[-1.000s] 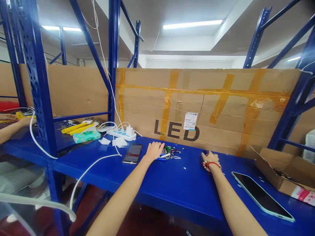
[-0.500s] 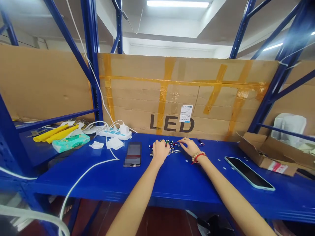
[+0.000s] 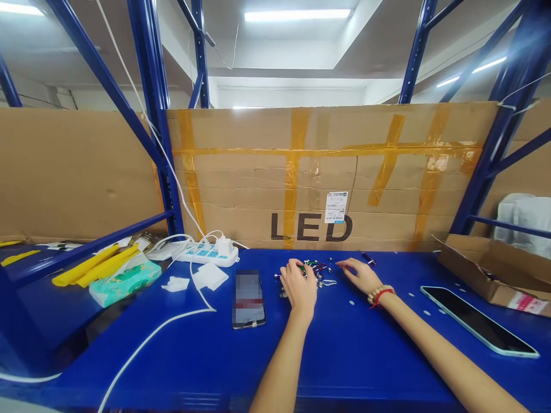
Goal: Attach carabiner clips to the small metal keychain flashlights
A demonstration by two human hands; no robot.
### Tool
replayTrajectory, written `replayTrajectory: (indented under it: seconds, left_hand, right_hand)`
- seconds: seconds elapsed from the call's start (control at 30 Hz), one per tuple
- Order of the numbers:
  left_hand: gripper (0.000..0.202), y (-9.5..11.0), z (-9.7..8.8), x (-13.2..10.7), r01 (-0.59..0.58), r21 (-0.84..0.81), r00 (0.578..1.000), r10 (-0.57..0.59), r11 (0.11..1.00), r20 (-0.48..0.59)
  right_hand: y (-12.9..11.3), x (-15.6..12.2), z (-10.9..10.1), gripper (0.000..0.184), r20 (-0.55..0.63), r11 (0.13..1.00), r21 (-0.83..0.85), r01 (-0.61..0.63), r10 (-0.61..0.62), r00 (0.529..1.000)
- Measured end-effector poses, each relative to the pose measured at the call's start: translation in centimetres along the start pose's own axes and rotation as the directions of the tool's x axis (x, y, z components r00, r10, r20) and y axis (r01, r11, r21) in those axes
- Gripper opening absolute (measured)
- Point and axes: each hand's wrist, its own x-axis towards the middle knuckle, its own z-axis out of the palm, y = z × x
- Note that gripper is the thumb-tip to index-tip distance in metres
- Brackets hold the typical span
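A pile of small shiny metal pieces [image 3: 317, 267] in several colours lies on the blue tabletop [image 3: 344, 350]; their exact kind is too small to make out. My left hand [image 3: 298, 285] curls over the pile's left side. Its fingers are bent in among the pieces, and whatever they grip is hidden. To the right of the pile, my right hand [image 3: 360, 275] reaches leftward with fingers stretched out and fingertips low over the table. A beaded bracelet and a red cord [image 3: 380, 295] circle that wrist. One dark little cylinder [image 3: 369, 258] lies behind the right hand.
A phone with a blurred screen [image 3: 248, 299] lies left of my hands; a larger phone [image 3: 477, 320] lies right. White paper [image 3: 210, 276], a power strip [image 3: 209, 253] and a cable [image 3: 159, 327] occupy the left. An open carton [image 3: 495, 287] stands at right, a tall cardboard sheet [image 3: 241, 189] behind.
The view has shifted, so the tabletop appears nearer. My left hand has turned slightly over the pile. My right hand's fingertips sit a little farther from it, lower over the table.
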Motion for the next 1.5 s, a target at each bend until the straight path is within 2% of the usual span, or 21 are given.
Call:
replayTrajectory:
  seconds: [0.13, 0.37, 0.5, 0.63, 0.73, 0.83, 0.93, 1.03, 1.13, 1.23, 1.33, 1.5]
  left_hand:
    - [0.005, -0.1, 0.2, 0.6, -0.024, 0.001, 1.0, 0.024, 1.0, -0.015]
    - [0.007, 1.3, -0.6, 0.2, -0.095, -0.097, 0.993, 0.088, 0.991, -0.074]
    - [0.011, 1.8, -1.1, 0.1, -0.232, -0.114, 0.965, 0.214, 0.966, -0.148]
    - [0.013, 2.2, -0.7, 2.1, -0.265, -0.097, 0.955, 0.247, 0.959, -0.165]
    - [0.012, 2.1, 0.3, 4.3, -0.271, -0.094, 0.959, 0.26, 0.958, -0.116]
    - [0.011, 1.2, 1.7, 5.2, -0.253, -0.1, 0.967, 0.256, 0.962, 0.02]
    - [0.012, -0.2, 2.5, 4.3, -0.193, -0.087, 0.967, 0.204, 0.977, 0.151]
    - [0.014, -1.3, 2.5, 3.0, -0.129, -0.057, 0.965, 0.139, 0.99, 0.223]
    - [0.016, -1.8, 2.0, 2.8, -0.085, -0.035, 0.971, 0.09, 0.996, 0.223]
    - [0.019, -2.1, 1.3, 3.3, -0.07, -0.002, 0.98, 0.07, 0.998, 0.184]
    - [0.021, -2.2, 0.7, 3.7, -0.088, 0.055, 0.986, 0.079, 0.995, 0.15]
    - [0.023, -1.0, 0.4, 4.6, -0.164, 0.11, 0.973, 0.143, 0.98, 0.179]
  right_hand:
    - [-1.1, 0.0, -0.2, 0.027, 0.033, 0.999, 0.037, -0.015, 0.013, 0.999]
    - [-3.3, 0.1, -0.5, 0.03, 0.124, 0.998, 0.056, -0.003, -0.004, 0.992]
    - [-2.7, 0.2, -0.5, 0.035, 0.223, 0.997, 0.081, -0.003, -0.015, 0.975]
    - [-1.4, -0.1, -1.1, 0.034, 0.336, 0.997, 0.082, -0.011, -0.018, 0.942]
    - [-0.9, -0.6, -1.5, 0.036, 0.387, 0.998, 0.067, -0.011, -0.016, 0.922]
    - [-1.2, -0.9, -1.5, 0.032, 0.384, 0.999, 0.034, -0.042, 0.026, 0.923]
    - [-1.9, -1.3, -1.3, 0.034, 0.38, 0.997, 0.007, -0.081, 0.072, 0.922]
    - [-2.5, -1.6, -1.5, 0.036, 0.392, 0.996, 0.002, -0.094, 0.086, 0.916]
    - [-3.0, -1.9, -2.0, 0.035, 0.394, 0.995, 0.006, -0.095, 0.085, 0.915]
    - [-3.6, -2.2, -2.4, 0.031, 0.382, 0.999, 0.01, -0.037, 0.03, 0.924]
    - [-4.5, -2.3, -2.6, 0.027, 0.368, 0.999, 0.001, 0.043, -0.041, 0.929]
    - [-6.1, -1.5, -2.3, 0.026, 0.455, 0.998, -0.053, 0.039, -0.011, 0.89]
